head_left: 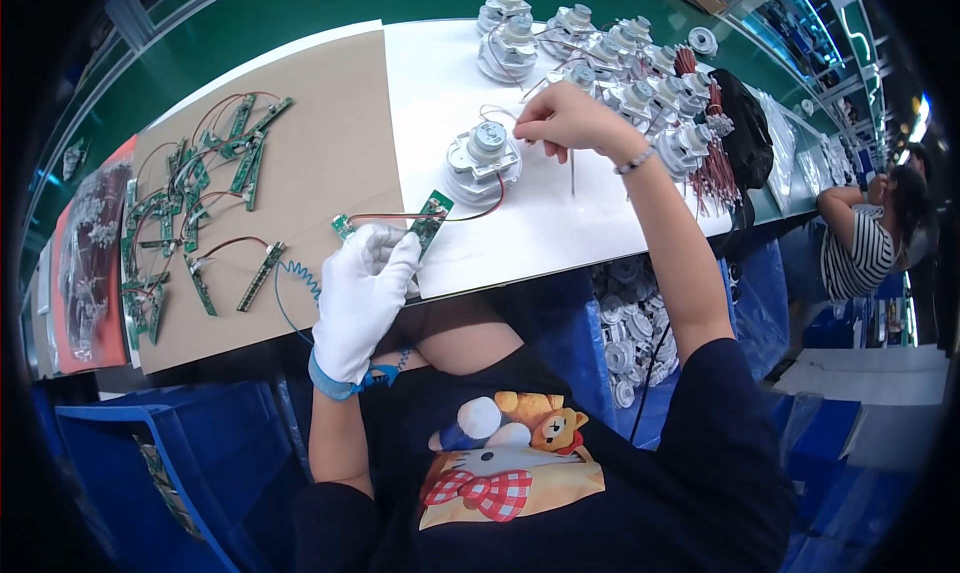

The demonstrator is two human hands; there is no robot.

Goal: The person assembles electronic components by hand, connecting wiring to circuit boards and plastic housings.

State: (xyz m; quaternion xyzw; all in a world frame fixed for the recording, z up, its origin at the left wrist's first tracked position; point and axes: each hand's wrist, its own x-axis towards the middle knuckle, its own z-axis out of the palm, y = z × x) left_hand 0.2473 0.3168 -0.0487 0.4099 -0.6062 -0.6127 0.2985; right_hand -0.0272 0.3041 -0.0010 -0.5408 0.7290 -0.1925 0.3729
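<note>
My left hand (355,295), in a white glove, pinches a narrow green circuit board (432,225) at the front edge of the table. A smaller green board (343,225) is joined to it by a thin red-brown wire, and another reddish wire runs to a white round motor unit (484,163) standing upright. Just right of that unit's top, my bare right hand (575,118) has its fingertips closed on a thin pale wire (497,109). Below the right hand a slim straight rod (573,176) shows; I cannot tell whether it is held.
Many wired circuit boards (243,168) lie on brown cardboard (320,103) at left. Several white motor units (508,48) and bundled red wires (712,173) fill the table's back right. A blue bin of white parts (628,333) stands below. A coiled blue cord (300,270) trails from my left wrist.
</note>
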